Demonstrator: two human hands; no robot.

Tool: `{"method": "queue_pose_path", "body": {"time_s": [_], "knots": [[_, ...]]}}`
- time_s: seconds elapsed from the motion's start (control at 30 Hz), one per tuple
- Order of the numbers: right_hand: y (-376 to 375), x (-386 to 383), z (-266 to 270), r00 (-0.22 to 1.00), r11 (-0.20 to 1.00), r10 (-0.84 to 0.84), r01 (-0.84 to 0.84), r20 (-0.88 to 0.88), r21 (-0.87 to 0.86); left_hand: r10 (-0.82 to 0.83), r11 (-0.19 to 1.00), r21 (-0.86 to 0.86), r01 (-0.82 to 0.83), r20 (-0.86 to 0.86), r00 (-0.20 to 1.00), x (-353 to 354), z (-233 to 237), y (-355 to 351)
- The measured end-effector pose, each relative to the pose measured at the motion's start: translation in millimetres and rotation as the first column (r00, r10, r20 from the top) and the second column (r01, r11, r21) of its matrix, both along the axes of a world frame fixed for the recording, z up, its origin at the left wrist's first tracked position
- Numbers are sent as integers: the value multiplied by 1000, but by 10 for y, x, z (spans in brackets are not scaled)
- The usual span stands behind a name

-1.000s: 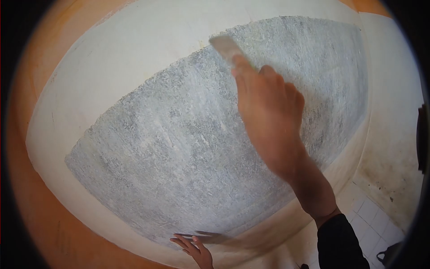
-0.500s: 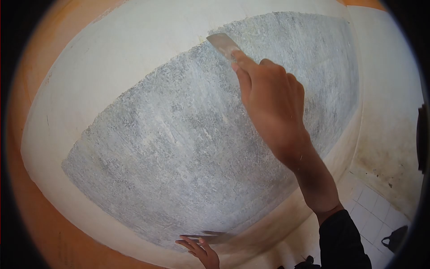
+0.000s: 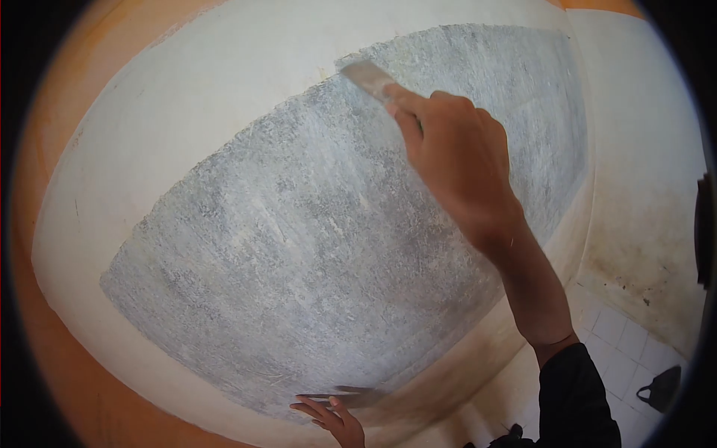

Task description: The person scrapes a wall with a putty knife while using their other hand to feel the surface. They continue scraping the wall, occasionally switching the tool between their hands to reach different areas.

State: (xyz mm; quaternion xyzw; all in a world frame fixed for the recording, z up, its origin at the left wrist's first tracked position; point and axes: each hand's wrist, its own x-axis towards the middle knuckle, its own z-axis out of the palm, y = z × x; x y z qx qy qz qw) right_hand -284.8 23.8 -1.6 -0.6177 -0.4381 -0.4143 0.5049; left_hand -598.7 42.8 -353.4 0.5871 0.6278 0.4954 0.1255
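Observation:
My right hand (image 3: 463, 160) is closed around a putty knife (image 3: 365, 78), with the index finger laid along its blade. The blade, slightly blurred, is against the wall at the upper edge of a rough grey patch (image 3: 299, 246). Low in view, my left hand (image 3: 338, 422) is near the patch's bottom edge. Between its thumb and fingers is a thin, dark, flat blade-like piece (image 3: 312, 396), seen edge-on. Dark streaks beside it look like shadow.
Smooth off-white wall (image 3: 142, 142) surrounds the patch, with an orange painted area (image 3: 82, 358) at the left. To the right, a stained pale wall (image 3: 635, 224) meets a white tiled floor (image 3: 612, 336). A dark bag-like item (image 3: 661, 390) lies on the tiles.
The putty knife has shifted slightly left and down along the patch's upper edge. The view has moved slightly. My left hand stays in nearly the same place.

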Motion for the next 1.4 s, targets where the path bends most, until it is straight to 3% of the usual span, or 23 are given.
{"method": "queue_pose_path", "body": {"time_s": [0.07,0.17,0.3,0.37,0.4,0.47,0.6,0.67,0.77,0.9,0.97,1.1,1.17,1.4], "knots": [[73,152,41,990,989,8,-29,141,145,12,1000,-14,-12,-2,1000,-30,-4,4],[10,214,29,979,990,39,-65,203,127,29,998,-54,-29,0,1000,41,45,-20],[50,286,-5,984,987,151,-156,99,40,56,997,-50,-56,0,998,23,-27,42],[91,380,90,956,957,110,-176,272,229,66,997,-46,-66,-4,998,27,-28,51],[48,376,70,956,957,111,-176,272,229,69,996,-49,-69,-16,998,35,-15,41],[-69,317,26,975,978,206,-208,82,18,66,996,-58,-67,-13,998,74,65,-12],[-32,344,131,968,974,190,-208,166,95,79,995,-54,-80,-5,997,103,58,-10],[-140,260,114,983,984,166,-160,76,-74,90,994,-58,-90,-1,996,130,71,-11],[-83,129,115,990,982,134,-140,-50,-127,109,993,-50,-108,17,994,204,75,-14],[-80,27,173,987,979,127,-141,-99,-146,144,988,-48,-144,2,990,202,49,28],[-27,-20,43,995,980,49,-64,-82,-187,145,988,-47,-145,-4,989,190,31,12],[102,25,172,987,980,99,-119,-127,-159,166,986,-31,-166,-1,986,210,13,49],[83,26,227,997,992,29,-38,-76,-121,160,987,-24,-160,2,987,232,19,38],[31,69,150,991,985,67,-85,-115,-153,175,983,-57,-174,21,984,263,67,12]]}}
